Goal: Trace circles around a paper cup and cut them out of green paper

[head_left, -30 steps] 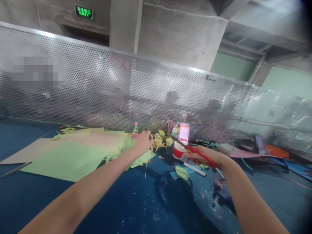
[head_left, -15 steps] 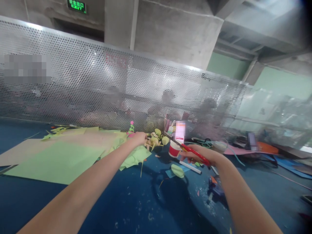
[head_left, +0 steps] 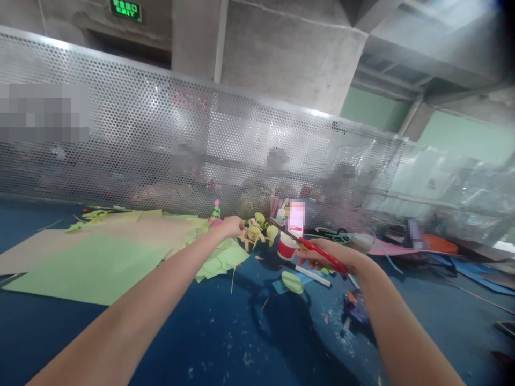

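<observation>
Barely shifted since half a second back: left hand (head_left: 232, 225) a touch further toward the yellow paper loops (head_left: 257, 232), right hand (head_left: 326, 256) about where it was. Left hand stretched far out over blue table (head_left: 225, 332), fingers curled at the edge of the loops cluster, touching or just beside it; whether anything is actually pinched cannot be told, too small and blurred. Right hand closed around red-handled scissors (head_left: 317, 252), blades pointing up-left toward the loops, tips near the red-and-white cup (head_left: 286, 248). Blades look close together. Just below right hand: white marker (head_left: 314, 276) lying flat, pale green paper piece (head_left: 292, 282) beside it on a small blue scrap. Left of left arm: large light green sheet (head_left: 92, 262) overlapping a tan sheet (head_left: 48, 252), more green offcuts (head_left: 219, 260) under the wrist. Small pink-and-green figure (head_left: 216, 212) standing just behind left hand. Paper scraps scattered on table near right forearm. Perforated metal screen (head_left: 161, 145) along the far table edge, green exit sign (head_left: 126, 9) above.
</observation>
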`<state>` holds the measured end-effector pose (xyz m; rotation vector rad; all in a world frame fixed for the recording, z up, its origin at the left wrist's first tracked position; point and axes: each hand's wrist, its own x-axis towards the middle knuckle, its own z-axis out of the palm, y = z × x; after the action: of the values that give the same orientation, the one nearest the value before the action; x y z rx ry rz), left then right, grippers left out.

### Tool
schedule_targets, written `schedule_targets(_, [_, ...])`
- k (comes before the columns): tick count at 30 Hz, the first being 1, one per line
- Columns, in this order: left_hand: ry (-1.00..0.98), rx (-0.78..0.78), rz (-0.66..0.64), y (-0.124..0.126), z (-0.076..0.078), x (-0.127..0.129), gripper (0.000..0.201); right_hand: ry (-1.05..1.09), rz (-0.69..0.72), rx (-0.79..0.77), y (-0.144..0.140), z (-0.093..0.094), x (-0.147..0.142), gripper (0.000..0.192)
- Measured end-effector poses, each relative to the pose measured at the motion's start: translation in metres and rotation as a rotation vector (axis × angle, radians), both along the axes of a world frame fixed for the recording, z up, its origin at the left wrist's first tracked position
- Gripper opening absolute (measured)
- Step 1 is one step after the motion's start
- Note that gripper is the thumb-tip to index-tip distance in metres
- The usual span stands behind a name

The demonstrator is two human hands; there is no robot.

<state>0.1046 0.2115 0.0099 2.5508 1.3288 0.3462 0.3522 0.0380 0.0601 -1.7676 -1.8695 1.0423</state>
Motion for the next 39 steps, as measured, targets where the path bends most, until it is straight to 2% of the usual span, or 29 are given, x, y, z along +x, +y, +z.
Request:
schedule_targets(5, [-0.116,0.052,-0.014,0.0,0.015,0.004,0.027,0.022,-0.005,0.001,0.0,0.0,0.002,0.037])
schedule_targets(9, [-0.202,0.132,-0.011,-0.002,0.026,0.012,0.034,0.028,-0.007,0.003,0.001,-0.001,0.005,0.037])
schedule_targets(22, [-0.247,0.338,-0.047,-0.013,0.04,0.041,0.036,0.014,-0.002,0.015,0.0,0.0,0.005,0.039])
schedule_targets(27, [-0.23,0.378,-0.093,-0.017,0.041,0.052,0.035,0.016,-0.024,0.006,0.001,0.0,0.004,0.037])
schedule_targets(32, [-0.234,0.385,-0.146,-0.02,0.036,0.061,0.034,0.044,-0.048,0.012,0.001,0.0,0.005,0.034])
schedule_targets(39, [-0.268,0.361,-0.159,-0.018,0.03,0.062,0.031,0.124,-0.069,0.051,0.003,-0.002,0.007,0.037])
